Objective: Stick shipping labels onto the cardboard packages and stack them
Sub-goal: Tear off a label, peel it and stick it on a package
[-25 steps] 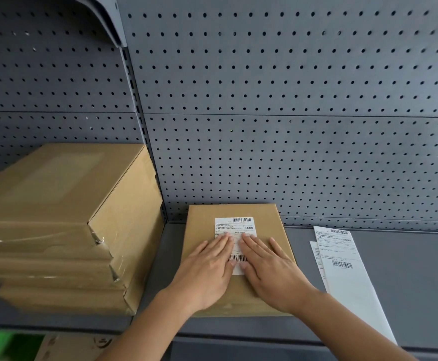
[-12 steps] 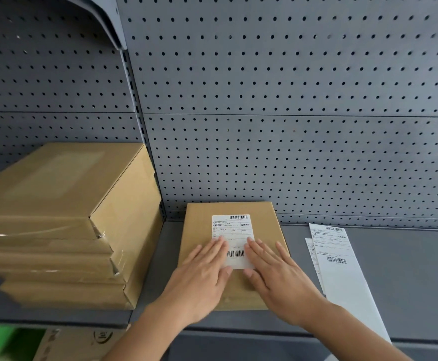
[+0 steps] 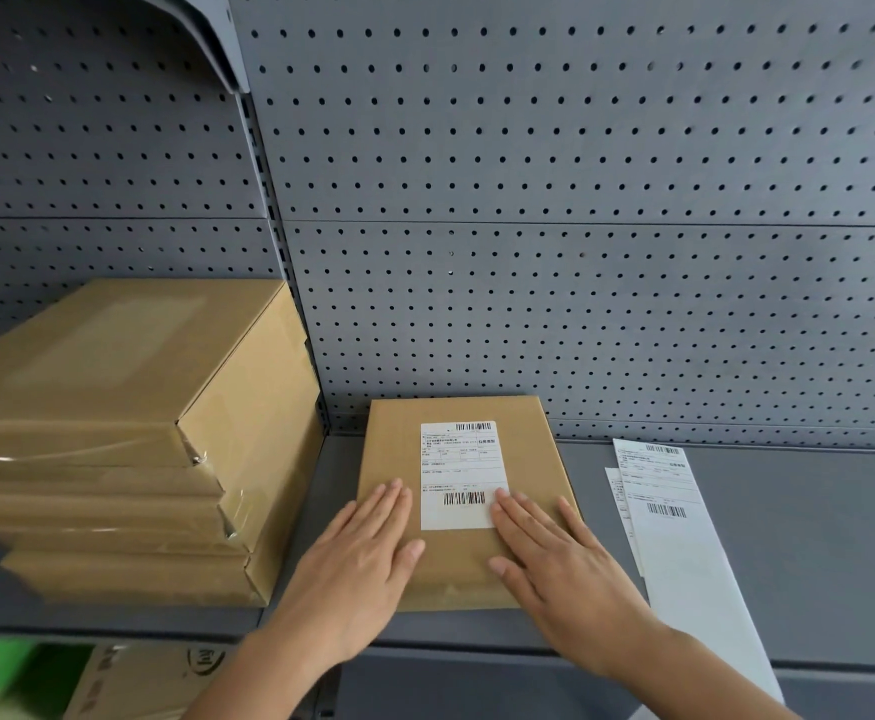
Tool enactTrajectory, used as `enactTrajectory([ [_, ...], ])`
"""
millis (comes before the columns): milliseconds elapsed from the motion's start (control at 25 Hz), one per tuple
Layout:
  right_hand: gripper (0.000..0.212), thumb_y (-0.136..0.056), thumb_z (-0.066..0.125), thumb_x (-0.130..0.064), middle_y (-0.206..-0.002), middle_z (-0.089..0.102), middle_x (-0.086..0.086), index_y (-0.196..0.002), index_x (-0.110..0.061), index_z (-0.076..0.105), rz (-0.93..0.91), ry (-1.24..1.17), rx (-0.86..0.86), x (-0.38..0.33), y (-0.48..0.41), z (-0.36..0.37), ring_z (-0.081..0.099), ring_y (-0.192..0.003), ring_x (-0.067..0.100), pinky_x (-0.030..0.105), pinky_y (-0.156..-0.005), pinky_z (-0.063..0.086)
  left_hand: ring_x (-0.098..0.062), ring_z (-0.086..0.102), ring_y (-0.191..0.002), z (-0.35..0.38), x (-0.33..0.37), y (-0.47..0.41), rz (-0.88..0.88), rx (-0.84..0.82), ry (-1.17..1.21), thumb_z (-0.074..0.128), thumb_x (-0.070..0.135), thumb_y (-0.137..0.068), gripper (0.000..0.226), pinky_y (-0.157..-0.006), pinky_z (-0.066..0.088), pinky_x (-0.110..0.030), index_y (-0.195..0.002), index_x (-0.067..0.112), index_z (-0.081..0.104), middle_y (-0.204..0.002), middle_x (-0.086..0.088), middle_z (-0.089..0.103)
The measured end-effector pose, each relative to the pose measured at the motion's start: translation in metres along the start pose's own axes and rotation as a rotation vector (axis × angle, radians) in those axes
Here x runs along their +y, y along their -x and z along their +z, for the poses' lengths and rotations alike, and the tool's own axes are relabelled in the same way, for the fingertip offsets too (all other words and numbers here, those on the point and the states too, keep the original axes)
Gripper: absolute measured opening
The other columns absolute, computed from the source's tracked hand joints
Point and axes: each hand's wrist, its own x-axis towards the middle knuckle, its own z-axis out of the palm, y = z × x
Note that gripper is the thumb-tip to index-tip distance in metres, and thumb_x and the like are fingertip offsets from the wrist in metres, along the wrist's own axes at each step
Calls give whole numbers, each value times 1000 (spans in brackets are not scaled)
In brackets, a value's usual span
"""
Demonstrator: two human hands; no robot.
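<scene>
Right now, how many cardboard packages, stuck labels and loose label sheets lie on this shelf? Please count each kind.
Cardboard packages: 5 (a stack of 4 at the left, as far as its edges show, and 1 single package in the middle)
Stuck label: 1, on the single package
Loose label sheets: 2, overlapping at the right
Total: 8
</scene>
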Motion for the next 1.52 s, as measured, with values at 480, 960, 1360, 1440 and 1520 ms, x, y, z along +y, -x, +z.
enactTrajectory([
  [480, 69, -99, 46, -55, -159, 34, -11, -158, -33, 19, 672, -928, -110, 37, 10, -28, 30, -147, 12, 30, -116, 23, -17, 34, -150, 10, -23, -5, -500, 3, 1140, 47, 75, -90, 87, -123, 24, -41, -162, 39, 16, -162, 13, 38],
  [960, 27, -96, 61, -32, -112, 70, -21, -121, -43, 57, 691, -1175, 108, 57, 24, -55, 64, -105, 0, 18, -81, 46, 8, 60, -112, -8, 41, -8, -408, 85, 1358, 55, 48, -101, 36, -82, 42, -17, -137, 48, 55, -120, 31, 69],
  [1360, 27, -96, 59, -42, -113, 70, -13, -122, -34, 62, 886, -1003, 416, 175, 121, -121, 63, -104, 10, 29, -84, 44, 14, 59, -110, -12, 191, -64, -27, -142, 1258, 55, 45, -102, 37, -78, 44, -9, -139, 43, 51, -125, 28, 66],
  [1440, 29, -95, 60, -44, -114, 71, -10, -122, -33, 63, 927, -983, 450, 201, 142, -127, 64, -105, 12, 33, -90, 46, 8, 59, -114, -8, 221, -77, 23, -186, 1244, 55, 46, -102, 40, -82, 44, -11, -141, 40, 50, -128, 25, 65],
  [1520, 35, -93, 61, -48, -116, 71, -9, -125, -33, 63, 951, -956, 475, 226, 161, -130, 65, -107, 15, 38, -100, 46, 5, 59, -116, -2, 249, -91, 53, -219, 1238, 55, 45, -102, 39, -85, 45, -12, -140, 40, 48, -130, 22, 65],
])
